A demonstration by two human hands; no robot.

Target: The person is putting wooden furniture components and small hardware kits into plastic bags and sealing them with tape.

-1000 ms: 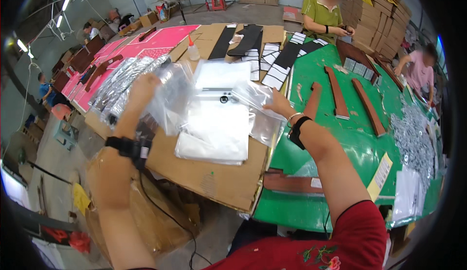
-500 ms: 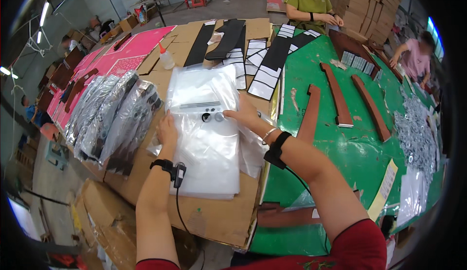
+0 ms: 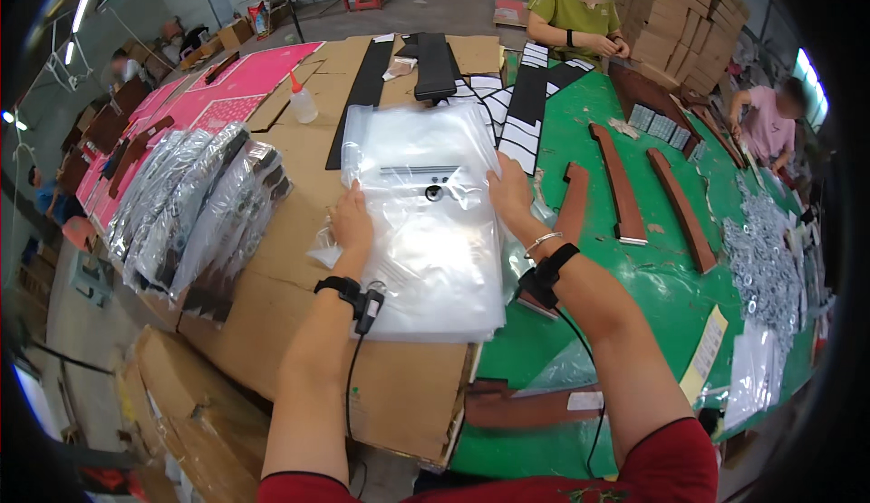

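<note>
A stack of clear plastic bags (image 3: 435,295) lies between my hands on the cardboard. My left hand (image 3: 352,217) grips its left edge, and my right hand (image 3: 510,193) has the right edge, fingers curled over it. On or in the top bag are thin metal rods (image 3: 417,169), small dark pieces (image 3: 441,179) and a dark ring (image 3: 435,194). Beside my left wrist, a fainter grey ring (image 3: 376,287) shows through the glare. Just beyond the stack is a dark bar (image 3: 435,66). Whether the hardware sits inside the bag I cannot tell.
Bagged dark parts (image 3: 195,213) are piled at left. A squeeze bottle (image 3: 303,104) stands behind them. Brown curved wooden pieces (image 3: 618,181) and a heap of metal hardware (image 3: 766,249) cover parts of the green surface (image 3: 634,322). A person in green (image 3: 575,14) works across the table.
The bag stack has shifted right, with both hands moving along. My right hand went from beside the rings to the right edge. The grey ring no longer lies beside the dark one.
</note>
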